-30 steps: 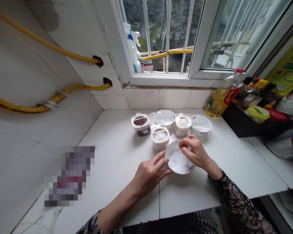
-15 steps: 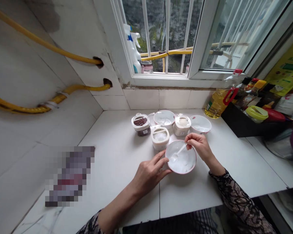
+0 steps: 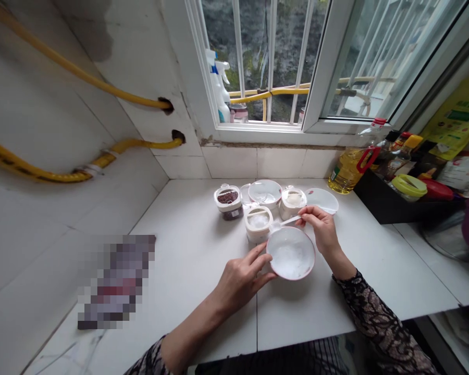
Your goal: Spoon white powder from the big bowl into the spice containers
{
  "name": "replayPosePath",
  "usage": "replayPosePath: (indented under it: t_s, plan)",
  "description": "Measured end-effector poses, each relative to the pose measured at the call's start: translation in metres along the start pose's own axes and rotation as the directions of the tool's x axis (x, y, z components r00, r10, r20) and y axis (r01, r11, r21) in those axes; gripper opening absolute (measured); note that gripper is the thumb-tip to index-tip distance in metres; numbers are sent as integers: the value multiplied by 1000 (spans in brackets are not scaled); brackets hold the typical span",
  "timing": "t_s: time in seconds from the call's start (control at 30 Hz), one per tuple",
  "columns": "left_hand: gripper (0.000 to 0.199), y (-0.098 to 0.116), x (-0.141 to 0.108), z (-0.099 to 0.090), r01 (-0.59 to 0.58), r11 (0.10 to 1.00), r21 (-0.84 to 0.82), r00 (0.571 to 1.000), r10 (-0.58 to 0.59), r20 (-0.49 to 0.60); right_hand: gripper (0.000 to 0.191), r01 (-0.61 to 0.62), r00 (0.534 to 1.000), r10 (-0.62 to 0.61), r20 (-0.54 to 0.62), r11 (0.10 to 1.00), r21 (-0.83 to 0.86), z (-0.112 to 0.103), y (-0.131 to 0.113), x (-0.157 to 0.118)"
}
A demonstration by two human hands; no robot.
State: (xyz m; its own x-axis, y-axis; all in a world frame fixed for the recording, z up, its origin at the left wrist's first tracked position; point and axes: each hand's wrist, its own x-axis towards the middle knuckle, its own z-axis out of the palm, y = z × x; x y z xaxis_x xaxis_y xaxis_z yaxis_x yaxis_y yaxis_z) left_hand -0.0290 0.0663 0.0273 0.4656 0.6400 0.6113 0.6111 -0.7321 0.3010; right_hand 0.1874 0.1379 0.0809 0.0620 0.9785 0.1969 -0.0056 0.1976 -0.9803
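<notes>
My left hand (image 3: pixel 247 276) grips the left rim of a white bowl (image 3: pixel 291 255) with a pinkish edge and white grains inside. Between the thumb and fingers of my right hand (image 3: pixel 319 229) is a small white plastic spoon (image 3: pixel 291 221). Its scoop is above the bowl's far rim, beside an open-lidded jar of white grains (image 3: pixel 258 221). Behind stand a jar of dark red beans or grains (image 3: pixel 229 200) and a jar of pale grains (image 3: pixel 292 202). Two more white bowls, one in the middle (image 3: pixel 266 191) and one at the right (image 3: pixel 322 199), sit at the back.
An oil bottle (image 3: pixel 346 169) with a red handle stands at the back right, beside a black box (image 3: pixel 383 200) of condiment bottles. A pixelated object (image 3: pixel 117 281) lies at the left. Yellow hoses (image 3: pixel 133 143) run along the wall, and a barred window is behind.
My right hand has moved the spoon out of the bowl, up and away from me towards the jar of white grains. My left hand still holds the bowl in place.
</notes>
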Motion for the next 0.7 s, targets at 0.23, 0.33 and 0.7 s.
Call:
replayPosePath:
  t_s: [0.23,0.33,0.7]
  plan:
    - [27,1,1,0,-7,1000,17,1000,7,-18,15,662,707,-682,187,546,-514,15,-7,-11]
    - [28,2,2,0,-7,1000,15,1000,8,-22,25,794,541,-742,395,296,-531,16,-7,-14]
    - [24,0,0,-1,7,1000,5,1000,-7,5,16,519,843,-500,198,661,-541,-14,-6,-11]
